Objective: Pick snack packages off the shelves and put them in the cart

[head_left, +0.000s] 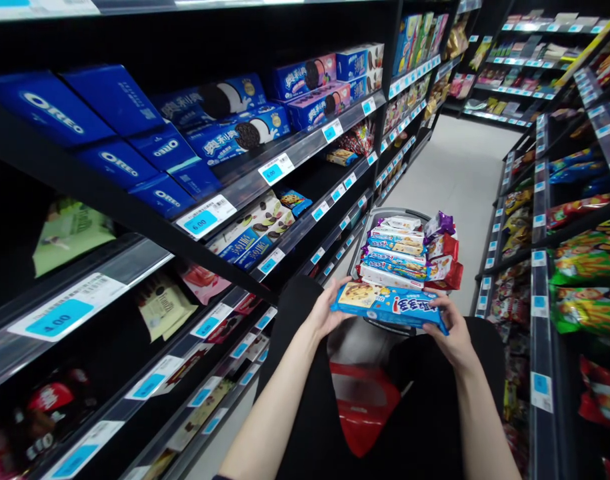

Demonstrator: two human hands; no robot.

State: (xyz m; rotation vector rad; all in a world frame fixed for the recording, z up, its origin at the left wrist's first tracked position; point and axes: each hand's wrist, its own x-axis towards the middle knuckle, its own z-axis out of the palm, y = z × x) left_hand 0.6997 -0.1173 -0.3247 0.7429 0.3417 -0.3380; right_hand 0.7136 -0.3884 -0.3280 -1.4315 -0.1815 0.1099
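A blue pack of chocolate chip cookies (385,303) lies level between my two hands, above my lap. My left hand (327,313) is closed on its left end, and my right hand (451,327) grips the right end. Just beyond it stands a grey shopping basket (359,243), filled with rows of snack packs (397,250) in blue, white, purple and red. The held pack hides the near part of the basket.
On the left, shelves carry blue Oreo boxes (59,107), more cookie boxes (239,133) and price tags (207,217). Shelves on the right hold bagged snacks (589,253). Between them the grey aisle floor (465,153) runs to a far shelf (522,83). A red bag (365,407) lies below my hands.
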